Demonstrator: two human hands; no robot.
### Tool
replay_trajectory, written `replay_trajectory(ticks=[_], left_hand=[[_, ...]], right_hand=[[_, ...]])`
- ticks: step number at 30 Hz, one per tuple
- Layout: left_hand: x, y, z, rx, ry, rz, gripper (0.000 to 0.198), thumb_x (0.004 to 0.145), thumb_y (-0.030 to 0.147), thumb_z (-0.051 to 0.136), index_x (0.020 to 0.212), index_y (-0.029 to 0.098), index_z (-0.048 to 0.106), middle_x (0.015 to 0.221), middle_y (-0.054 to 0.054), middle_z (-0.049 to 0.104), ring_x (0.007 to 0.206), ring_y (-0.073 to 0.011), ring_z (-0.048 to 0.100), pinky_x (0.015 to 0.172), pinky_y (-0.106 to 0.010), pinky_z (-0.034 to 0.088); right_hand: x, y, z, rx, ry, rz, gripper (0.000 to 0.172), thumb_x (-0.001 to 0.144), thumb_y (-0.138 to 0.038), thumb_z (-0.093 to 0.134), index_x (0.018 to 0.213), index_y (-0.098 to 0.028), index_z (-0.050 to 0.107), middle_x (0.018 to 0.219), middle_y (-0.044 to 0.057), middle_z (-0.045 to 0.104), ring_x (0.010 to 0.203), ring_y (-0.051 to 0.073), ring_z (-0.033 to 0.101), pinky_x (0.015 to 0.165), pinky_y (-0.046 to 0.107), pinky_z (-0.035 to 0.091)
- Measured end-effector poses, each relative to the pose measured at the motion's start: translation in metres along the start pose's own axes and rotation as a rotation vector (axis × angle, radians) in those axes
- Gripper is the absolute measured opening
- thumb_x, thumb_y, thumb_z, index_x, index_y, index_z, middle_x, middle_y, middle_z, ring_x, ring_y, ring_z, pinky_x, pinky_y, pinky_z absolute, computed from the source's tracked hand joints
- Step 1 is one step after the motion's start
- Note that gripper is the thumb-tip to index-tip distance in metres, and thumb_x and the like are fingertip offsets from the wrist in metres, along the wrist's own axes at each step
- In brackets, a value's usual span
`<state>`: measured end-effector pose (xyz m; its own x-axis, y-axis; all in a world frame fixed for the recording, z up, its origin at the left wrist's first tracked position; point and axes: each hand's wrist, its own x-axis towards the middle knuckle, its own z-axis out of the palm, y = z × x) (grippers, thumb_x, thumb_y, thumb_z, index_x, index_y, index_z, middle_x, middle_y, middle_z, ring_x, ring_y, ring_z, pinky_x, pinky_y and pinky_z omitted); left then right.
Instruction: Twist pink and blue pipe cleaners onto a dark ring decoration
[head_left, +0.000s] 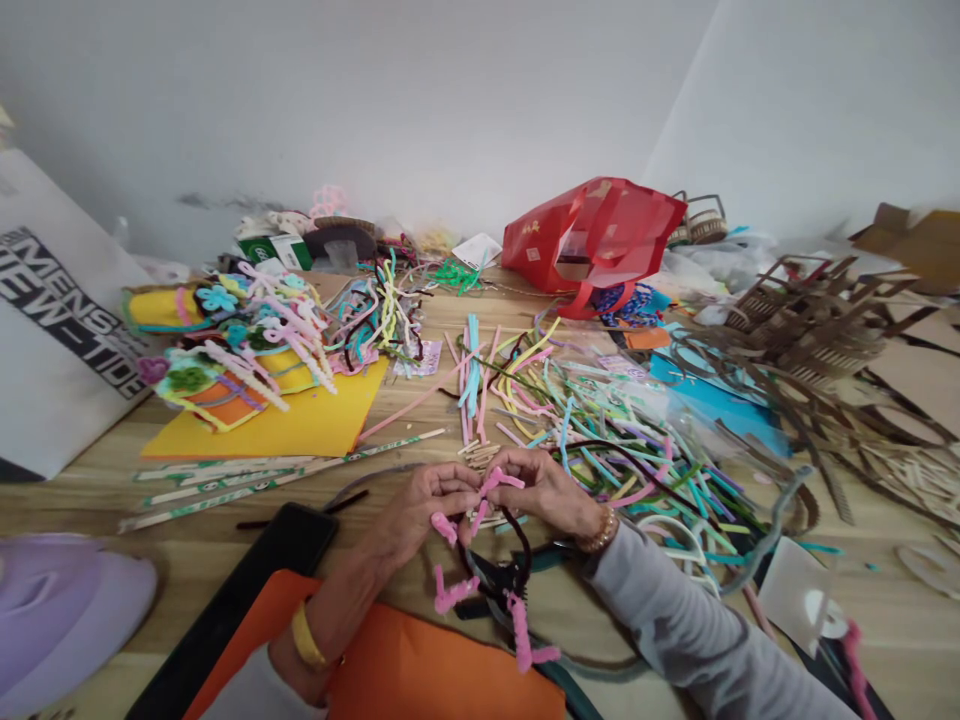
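Note:
My left hand [420, 510] and my right hand [536, 490] meet at the middle of the wooden table, pinching a twisted pink pipe cleaner [491, 490] between their fingertips. Its coiled pink lengths [450, 592] hang down below my hands. A dark pipe cleaner [519, 545] loops under my right hand, and black-handled scissors [487, 580] lie beneath the pink coils, partly hidden. A yellow bangle circles my left wrist, and a beaded gold bracelet circles my right.
A heap of multicoloured pipe cleaners [585, 430] lies ahead and right. Pipe-cleaner flowers sit on a yellow sheet [330, 420] at left. Nearby are an orange sheet [442, 670], a black tablet [255, 600], a red bag [592, 235], and cut cardboard strips [810, 340].

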<state>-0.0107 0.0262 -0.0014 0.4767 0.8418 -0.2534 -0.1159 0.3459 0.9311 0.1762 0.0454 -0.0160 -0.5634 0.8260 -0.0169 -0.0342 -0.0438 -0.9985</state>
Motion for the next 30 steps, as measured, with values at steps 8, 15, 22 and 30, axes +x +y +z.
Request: replay_trajectory(ticks=[8, 15, 22, 30], left_hand=[[-0.004, -0.003, -0.003, 0.117, -0.071, -0.027, 0.019, 0.075, 0.031, 0.066, 0.081, 0.014, 0.069, 0.058, -0.002, 0.061, 0.043, -0.0114, 0.053, 0.041, -0.020, 0.039], [-0.002, -0.003, -0.005, 0.053, 0.000, -0.012, 0.020, 0.072, 0.032, 0.069, 0.080, 0.014, 0.066, 0.058, 0.000, 0.059, 0.045, -0.0104, 0.052, 0.043, -0.019, 0.041], [-0.002, 0.014, 0.000, -0.030, 0.232, 0.043, 0.025, 0.059, 0.030, 0.076, 0.075, 0.014, 0.065, 0.058, 0.002, 0.058, 0.046, -0.0086, 0.049, 0.047, -0.020, 0.041], [-0.004, 0.021, 0.004, 0.012, 0.267, 0.113, 0.016, 0.062, 0.028, 0.073, 0.067, 0.016, 0.066, 0.063, -0.001, 0.061, 0.051, -0.0113, 0.051, 0.052, -0.023, 0.043]], right_hand=[[-0.001, -0.004, -0.002, -0.043, -0.042, 0.026, 0.030, 0.069, -0.039, 0.074, 0.079, -0.015, 0.061, 0.062, -0.004, 0.055, 0.052, 0.008, 0.047, 0.051, 0.021, 0.041], [-0.001, -0.002, 0.000, 0.080, 0.029, 0.066, 0.030, 0.073, -0.039, 0.071, 0.087, -0.015, 0.060, 0.061, -0.003, 0.057, 0.049, 0.007, 0.047, 0.046, 0.018, 0.036], [-0.004, 0.000, -0.002, 0.121, 0.037, 0.074, 0.029, 0.080, -0.041, 0.064, 0.073, -0.013, 0.060, 0.055, -0.004, 0.050, 0.042, 0.004, 0.035, 0.040, 0.018, 0.023], [-0.001, 0.000, -0.002, 0.149, 0.050, 0.112, 0.023, 0.070, -0.032, 0.072, 0.081, -0.014, 0.062, 0.060, -0.004, 0.054, 0.041, 0.004, 0.042, 0.039, 0.016, 0.031]])
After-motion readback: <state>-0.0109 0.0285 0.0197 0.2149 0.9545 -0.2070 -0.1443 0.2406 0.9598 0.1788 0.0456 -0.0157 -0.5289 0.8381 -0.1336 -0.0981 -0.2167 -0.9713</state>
